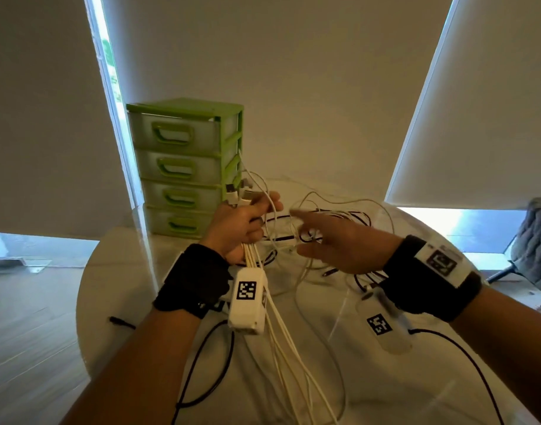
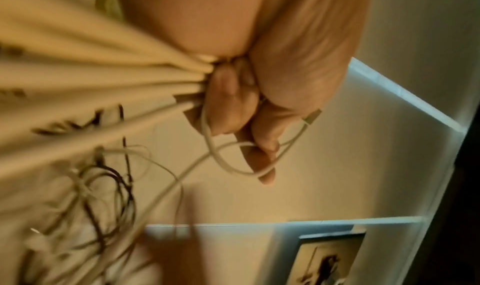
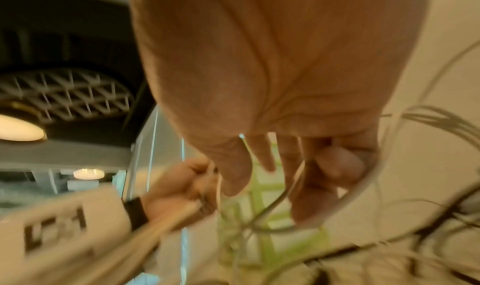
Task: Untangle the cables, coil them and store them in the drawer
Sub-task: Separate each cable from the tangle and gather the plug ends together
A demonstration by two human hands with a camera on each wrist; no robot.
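**White cables bunched in the left fist, right hand working the tangle**

The left hand (image 1: 243, 223) is clenched tight round a bundle of white cables (image 1: 254, 256), plug ends (image 1: 237, 194) poking out above the knuckles, the strands trailing down past the wrist onto the round table (image 1: 116, 271). One white loop hangs off the lower fingers (image 2: 259, 145). The right hand (image 1: 339, 243) hovers just beside it, index finger stretched towards the left fist, the other fingers loosely bent among thin white strands; whether it truly pinches one, I cannot tell. Beyond both sets of fingertips lies the tangle (image 1: 333, 222) of black and white cables. Behind the left hand stands the green drawer unit (image 1: 186, 164), all four drawers closed
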